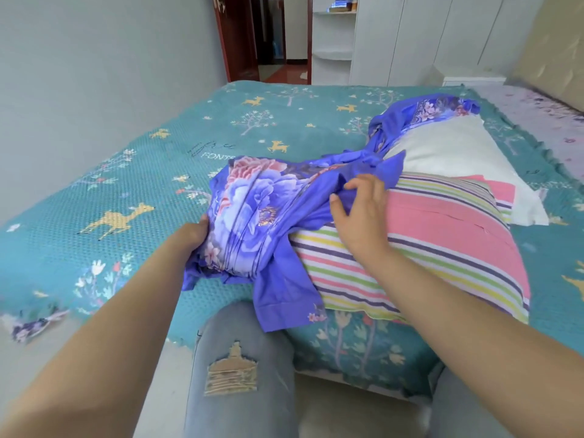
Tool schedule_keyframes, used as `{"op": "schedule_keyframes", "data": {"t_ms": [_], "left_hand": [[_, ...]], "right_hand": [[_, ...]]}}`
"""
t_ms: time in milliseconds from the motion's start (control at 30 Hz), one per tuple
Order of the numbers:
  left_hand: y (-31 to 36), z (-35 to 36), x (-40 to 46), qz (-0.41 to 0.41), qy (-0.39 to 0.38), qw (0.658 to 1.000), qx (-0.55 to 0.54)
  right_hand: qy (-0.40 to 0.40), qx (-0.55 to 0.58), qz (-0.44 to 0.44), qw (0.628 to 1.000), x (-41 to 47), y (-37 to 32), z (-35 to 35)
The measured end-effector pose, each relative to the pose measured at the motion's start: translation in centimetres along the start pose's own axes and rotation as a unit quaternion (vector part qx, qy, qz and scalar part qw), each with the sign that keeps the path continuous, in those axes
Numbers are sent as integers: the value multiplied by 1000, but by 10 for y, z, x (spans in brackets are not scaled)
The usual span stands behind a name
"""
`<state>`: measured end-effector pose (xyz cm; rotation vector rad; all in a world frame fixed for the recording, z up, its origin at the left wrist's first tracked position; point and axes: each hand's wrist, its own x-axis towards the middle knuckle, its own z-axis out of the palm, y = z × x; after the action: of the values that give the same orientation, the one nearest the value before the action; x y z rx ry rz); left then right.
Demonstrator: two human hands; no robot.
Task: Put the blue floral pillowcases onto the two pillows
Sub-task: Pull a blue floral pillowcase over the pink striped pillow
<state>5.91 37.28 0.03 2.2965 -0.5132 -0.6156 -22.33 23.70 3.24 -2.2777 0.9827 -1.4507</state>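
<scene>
A striped pink pillow point(442, 235) lies on the bed in front of me. Its left end is covered by a bunched blue floral pillowcase point(252, 210). My left hand point(194, 233) grips the gathered left end of that pillowcase. My right hand point(360, 210) pinches the pillowcase's blue edge on top of the striped pillow. Behind lies a white pillow point(452, 153). A second blue floral pillowcase point(420, 115) is draped along its far left side.
The bed carries a teal bedspread point(126, 184) with deer and trees. My knee in torn jeans point(240, 368) presses against the bed's front edge. A grey wall stands at left, white wardrobes point(410, 36) and a doorway point(268, 36) lie beyond the bed.
</scene>
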Motion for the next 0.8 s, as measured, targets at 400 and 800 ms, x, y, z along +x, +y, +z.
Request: {"op": "schedule_keyframes", "data": {"t_ms": [400,800], "left_hand": [[-24,-4,-1,7,-45,990,-135],[55,-34,-20,151,155,975,-49]], "right_hand": [[-306,29,140,941,-50,-58,12],[-340,-129,132,922,-27,-33,-38]]}}
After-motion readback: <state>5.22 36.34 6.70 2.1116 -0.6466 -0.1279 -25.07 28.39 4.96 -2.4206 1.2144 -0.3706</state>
